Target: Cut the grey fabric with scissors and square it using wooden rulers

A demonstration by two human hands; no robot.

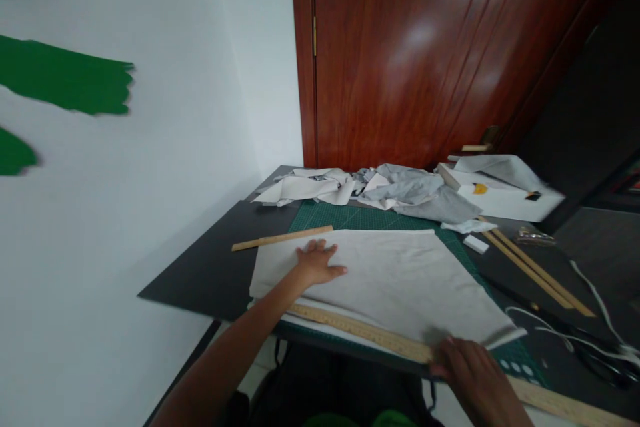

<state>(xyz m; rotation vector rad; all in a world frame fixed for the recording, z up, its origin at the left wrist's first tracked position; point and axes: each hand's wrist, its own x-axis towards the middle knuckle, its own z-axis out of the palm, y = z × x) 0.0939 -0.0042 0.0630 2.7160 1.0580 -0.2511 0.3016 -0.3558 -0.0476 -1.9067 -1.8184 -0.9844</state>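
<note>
A piece of light grey-beige fabric lies spread over a green cutting mat on the dark table. My left hand rests flat on the fabric's left part, fingers spread. Along the front edge of the fabric runs a long wooden ruler, passing below my left forearm. My right hand is closed on this ruler near the fabric's front right corner; its fingertips are partly blurred. A shorter wooden ruler lies at the fabric's back left edge, just beyond my left hand.
Crumpled fabric scraps pile up along the back. A white box stands at the back right. Two wooden strips, a small white block, white cord and black-handled scissors lie to the right. A wall borders the left.
</note>
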